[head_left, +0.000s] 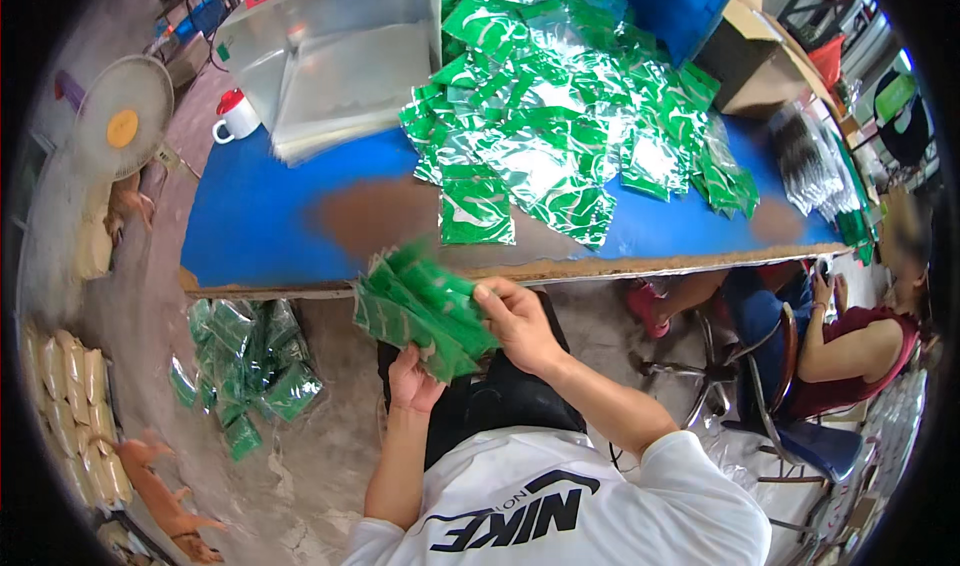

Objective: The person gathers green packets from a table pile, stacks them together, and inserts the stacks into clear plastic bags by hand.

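Note:
Above my lap, at the table's near edge, I hold a stack of green and clear plastic packets between both hands. My left hand grips the stack from below, with its fingers partly hidden behind it. My right hand pinches the upper right side between thumb and fingers. The packets are fanned and slightly blurred. Beyond them, a large heap of similar shiny green packets covers the middle of the blue table. One packet lies flat at the heap's near side.
On the table are clear plastic sheets, a white mug, a blue bin and a cardboard box. More green packets lie on the floor. A seated person works at right; a brown dog lies lower left.

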{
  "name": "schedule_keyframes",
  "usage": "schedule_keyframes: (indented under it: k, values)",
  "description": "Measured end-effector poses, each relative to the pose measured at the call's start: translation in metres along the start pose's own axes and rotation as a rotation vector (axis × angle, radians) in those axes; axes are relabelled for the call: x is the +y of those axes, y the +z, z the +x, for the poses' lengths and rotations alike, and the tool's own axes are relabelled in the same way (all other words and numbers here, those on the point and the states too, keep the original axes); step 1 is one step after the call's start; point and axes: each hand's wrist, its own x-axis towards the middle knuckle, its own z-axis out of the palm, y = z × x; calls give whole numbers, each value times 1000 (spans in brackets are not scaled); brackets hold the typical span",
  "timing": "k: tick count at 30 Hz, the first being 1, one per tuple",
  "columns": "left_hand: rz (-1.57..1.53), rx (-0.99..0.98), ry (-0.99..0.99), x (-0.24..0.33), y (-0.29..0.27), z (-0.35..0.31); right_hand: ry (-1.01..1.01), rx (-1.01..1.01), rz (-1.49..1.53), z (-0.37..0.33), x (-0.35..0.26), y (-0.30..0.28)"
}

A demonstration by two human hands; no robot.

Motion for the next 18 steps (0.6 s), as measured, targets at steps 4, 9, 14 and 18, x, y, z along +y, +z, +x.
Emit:
schedule_keyframes:
  k: [4, 9, 14, 18]
  values:
    - [146, 106, 120, 20, 1, -5, -577, 8, -674, 51, -6, -12]
    - [169, 104, 178, 34, 10, -13, -851, -318, -1202, 55, -7, -25]
    - [281, 111, 91, 24, 17, -4, -770, -276, -754, 54, -12, -18]
    - [276, 78, 66, 26, -1, -8, -813, 350, -1341, 95, -33, -57]
